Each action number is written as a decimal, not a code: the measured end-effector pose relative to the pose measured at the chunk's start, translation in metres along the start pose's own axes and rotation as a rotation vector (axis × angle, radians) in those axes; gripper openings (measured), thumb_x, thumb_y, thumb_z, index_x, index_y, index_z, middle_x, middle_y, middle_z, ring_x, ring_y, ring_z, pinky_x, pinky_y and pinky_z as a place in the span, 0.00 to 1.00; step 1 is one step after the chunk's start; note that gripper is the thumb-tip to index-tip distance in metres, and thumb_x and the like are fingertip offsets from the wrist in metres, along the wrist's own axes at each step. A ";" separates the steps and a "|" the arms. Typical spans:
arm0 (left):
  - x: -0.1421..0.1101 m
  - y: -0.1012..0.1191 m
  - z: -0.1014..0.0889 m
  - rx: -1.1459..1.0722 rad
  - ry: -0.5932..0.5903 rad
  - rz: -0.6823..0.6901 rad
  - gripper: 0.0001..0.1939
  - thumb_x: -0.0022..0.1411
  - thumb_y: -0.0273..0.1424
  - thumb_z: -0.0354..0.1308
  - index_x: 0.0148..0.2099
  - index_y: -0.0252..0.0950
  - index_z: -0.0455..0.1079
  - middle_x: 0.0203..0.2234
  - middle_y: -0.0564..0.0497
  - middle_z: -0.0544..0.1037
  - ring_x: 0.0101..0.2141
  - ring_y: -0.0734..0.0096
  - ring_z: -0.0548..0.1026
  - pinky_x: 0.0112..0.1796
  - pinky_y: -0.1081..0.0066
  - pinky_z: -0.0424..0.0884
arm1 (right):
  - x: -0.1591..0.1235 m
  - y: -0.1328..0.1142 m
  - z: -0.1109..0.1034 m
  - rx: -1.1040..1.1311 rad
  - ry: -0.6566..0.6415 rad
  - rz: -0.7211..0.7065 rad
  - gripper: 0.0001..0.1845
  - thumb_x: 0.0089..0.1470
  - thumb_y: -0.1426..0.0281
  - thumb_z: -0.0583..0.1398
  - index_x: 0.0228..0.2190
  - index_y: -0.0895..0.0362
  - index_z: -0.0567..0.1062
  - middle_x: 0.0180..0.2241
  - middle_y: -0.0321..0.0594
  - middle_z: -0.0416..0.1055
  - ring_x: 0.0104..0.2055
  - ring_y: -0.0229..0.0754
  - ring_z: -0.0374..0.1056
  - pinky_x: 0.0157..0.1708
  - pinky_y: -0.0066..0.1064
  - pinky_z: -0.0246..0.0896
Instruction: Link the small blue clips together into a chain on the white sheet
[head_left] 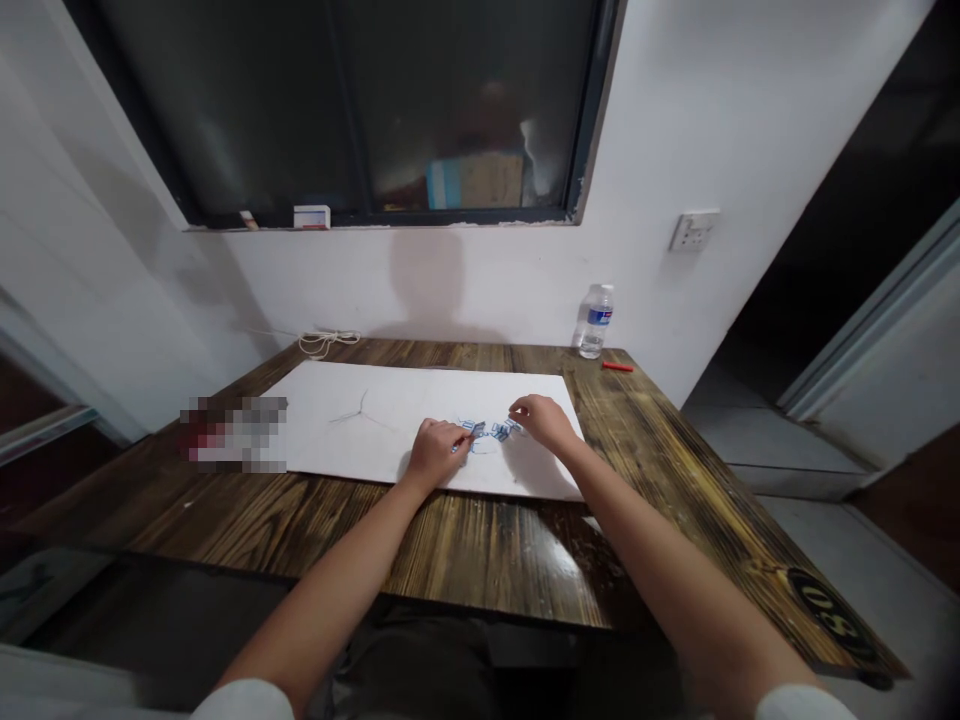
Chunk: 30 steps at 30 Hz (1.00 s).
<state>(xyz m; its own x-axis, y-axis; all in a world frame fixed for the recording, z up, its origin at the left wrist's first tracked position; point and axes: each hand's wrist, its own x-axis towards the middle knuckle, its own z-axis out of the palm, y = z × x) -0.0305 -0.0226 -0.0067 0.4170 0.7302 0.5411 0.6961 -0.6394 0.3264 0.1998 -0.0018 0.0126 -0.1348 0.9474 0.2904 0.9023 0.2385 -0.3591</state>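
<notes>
A chain of blue paper clips lies across the middle of a large white sheet, with a few thin blue and grey marks near it. My left hand pinches the chain's left end, where a small grey piece shows at the fingertips. My right hand rests on the sheet with its fingertips on the chain's right end. Fingers hide parts of the chain, and the exact shape of each clip is too small to tell.
The sheet lies on a dark-grained wooden table. A plastic water bottle and a red stick stand at the far right, a coiled white cable at the back, and a pixelated object at the left.
</notes>
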 end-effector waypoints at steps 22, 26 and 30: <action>-0.001 -0.014 0.006 -0.313 0.185 -0.283 0.09 0.56 0.35 0.58 0.30 0.35 0.74 0.25 0.52 0.78 0.28 0.71 0.73 0.28 0.74 0.65 | -0.008 -0.004 0.041 -0.082 -0.162 0.090 0.12 0.55 0.63 0.58 0.36 0.57 0.77 0.41 0.48 0.68 0.44 0.48 0.63 0.36 0.32 0.54; 0.000 -0.016 0.007 -0.341 0.191 -0.302 0.11 0.57 0.38 0.57 0.29 0.35 0.74 0.23 0.52 0.77 0.27 0.71 0.73 0.28 0.74 0.65 | -0.007 -0.006 0.042 -0.078 -0.166 0.120 0.11 0.55 0.64 0.58 0.36 0.56 0.78 0.42 0.48 0.69 0.45 0.50 0.62 0.38 0.34 0.54; 0.000 -0.017 0.006 -0.362 0.188 -0.304 0.12 0.57 0.38 0.57 0.28 0.35 0.73 0.23 0.52 0.77 0.28 0.71 0.73 0.31 0.73 0.66 | -0.005 -0.006 0.043 -0.065 -0.187 0.167 0.11 0.55 0.65 0.58 0.37 0.56 0.78 0.43 0.49 0.69 0.46 0.51 0.63 0.38 0.35 0.55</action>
<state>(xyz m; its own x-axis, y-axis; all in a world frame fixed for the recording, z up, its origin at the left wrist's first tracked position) -0.0386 -0.0101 -0.0165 0.0914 0.8616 0.4994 0.5086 -0.4715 0.7205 0.1774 0.0010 -0.0251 -0.0498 0.9969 0.0608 0.9419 0.0671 -0.3290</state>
